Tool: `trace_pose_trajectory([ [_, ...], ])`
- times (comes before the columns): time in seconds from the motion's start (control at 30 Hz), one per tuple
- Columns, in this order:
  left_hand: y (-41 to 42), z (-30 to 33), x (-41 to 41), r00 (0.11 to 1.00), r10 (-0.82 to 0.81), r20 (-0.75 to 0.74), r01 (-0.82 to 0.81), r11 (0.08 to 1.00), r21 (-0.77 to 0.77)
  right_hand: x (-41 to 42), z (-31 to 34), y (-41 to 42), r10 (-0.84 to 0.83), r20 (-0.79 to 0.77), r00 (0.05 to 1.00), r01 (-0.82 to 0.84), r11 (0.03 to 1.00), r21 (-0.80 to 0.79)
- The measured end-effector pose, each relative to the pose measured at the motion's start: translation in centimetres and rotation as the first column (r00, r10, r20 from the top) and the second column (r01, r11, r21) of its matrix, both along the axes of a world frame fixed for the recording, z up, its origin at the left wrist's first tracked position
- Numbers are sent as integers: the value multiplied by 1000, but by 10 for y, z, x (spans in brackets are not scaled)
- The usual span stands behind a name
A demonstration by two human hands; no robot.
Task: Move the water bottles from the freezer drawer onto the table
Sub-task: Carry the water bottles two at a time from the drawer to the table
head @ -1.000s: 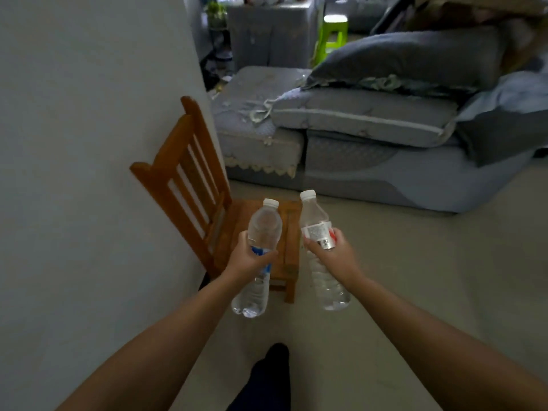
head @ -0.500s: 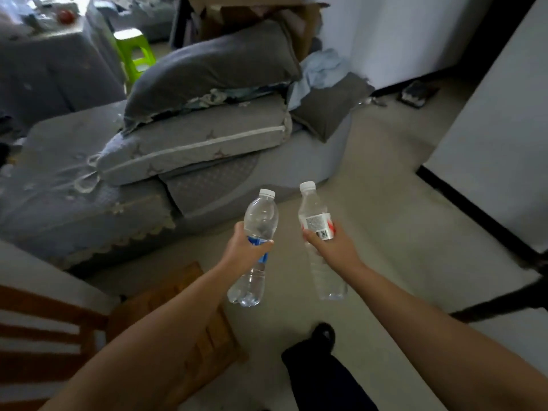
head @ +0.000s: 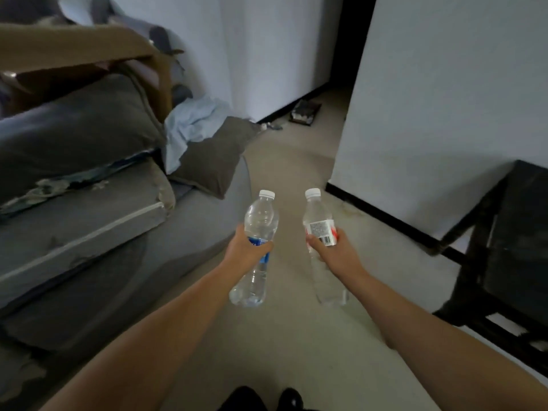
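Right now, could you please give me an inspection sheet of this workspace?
Surface: dark table at right, only partly in frame.
Job's things: blue-label bottle and red-label bottle, both capped, carried upright above the floor.
Clutter: pale blue cloth and cushions piled on the grey sofa.
Grippers: left hand grips the blue-label bottle; right hand grips the red-label one.
Cables: nothing seen.
Surroundings: white walls, dark doorway, small object on floor.

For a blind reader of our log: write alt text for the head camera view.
A person's left hand grips a blue-labelled water bottle and the right hand a red-and-white-labelled one, both upright over a pale floor. A grey sofa lies left, dark wooden furniture right.
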State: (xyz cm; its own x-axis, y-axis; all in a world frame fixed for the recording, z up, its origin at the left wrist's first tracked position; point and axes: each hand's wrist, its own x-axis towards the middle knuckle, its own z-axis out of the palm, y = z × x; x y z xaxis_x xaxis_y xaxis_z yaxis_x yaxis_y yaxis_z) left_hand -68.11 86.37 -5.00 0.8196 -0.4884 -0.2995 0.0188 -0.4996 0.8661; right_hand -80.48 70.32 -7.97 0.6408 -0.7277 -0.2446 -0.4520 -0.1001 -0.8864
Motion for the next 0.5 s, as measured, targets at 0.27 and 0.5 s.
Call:
trace_pose_trajectory([
  [0.27,-164,-5,72,947,-322,-10,321,945,-60,49,-14,-124,-290,21,957,287,954,87],
  [0.5,-322,1,150,854,-521,10,520,852,-55,102,-4,-239,-496,115,861,492,868,62],
])
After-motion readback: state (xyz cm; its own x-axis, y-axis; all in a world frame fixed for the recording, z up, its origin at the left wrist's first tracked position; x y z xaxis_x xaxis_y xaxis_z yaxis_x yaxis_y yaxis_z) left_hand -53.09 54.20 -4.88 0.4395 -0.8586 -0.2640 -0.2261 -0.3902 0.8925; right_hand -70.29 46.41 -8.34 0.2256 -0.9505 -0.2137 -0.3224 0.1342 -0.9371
